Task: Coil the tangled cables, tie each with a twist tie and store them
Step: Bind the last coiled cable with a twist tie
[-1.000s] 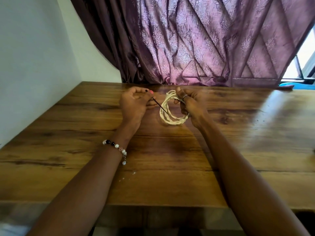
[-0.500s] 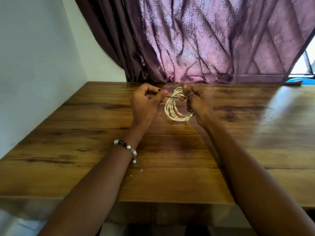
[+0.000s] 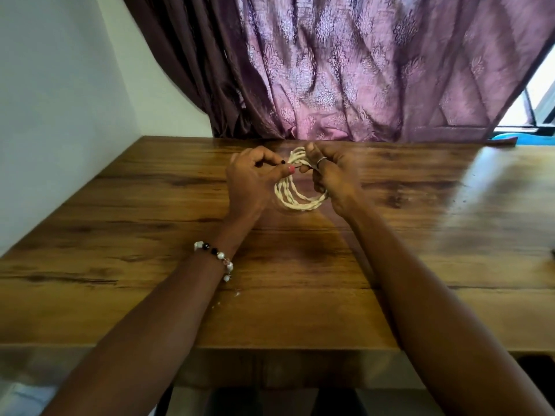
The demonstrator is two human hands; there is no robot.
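A cream twisted cable (image 3: 292,198), wound into a small coil, is held upright just above the wooden table (image 3: 150,265) near its far edge. My right hand (image 3: 333,178) grips the coil's right side, fingers closed around the strands. My left hand (image 3: 250,183) pinches one end of a thin black twist tie (image 3: 298,167), which runs across the coil's upper part to my right hand. Most of the tie is hidden by my fingers.
A purple patterned curtain (image 3: 345,70) hangs right behind the table's far edge. A white wall (image 3: 54,100) borders the table on the left. A blue object (image 3: 528,139) lies at the far right by the window.
My left hand has closed in on the coil, and the twist tie has swung from slanting down to lying level across the strands. Both hands stay on the coil.
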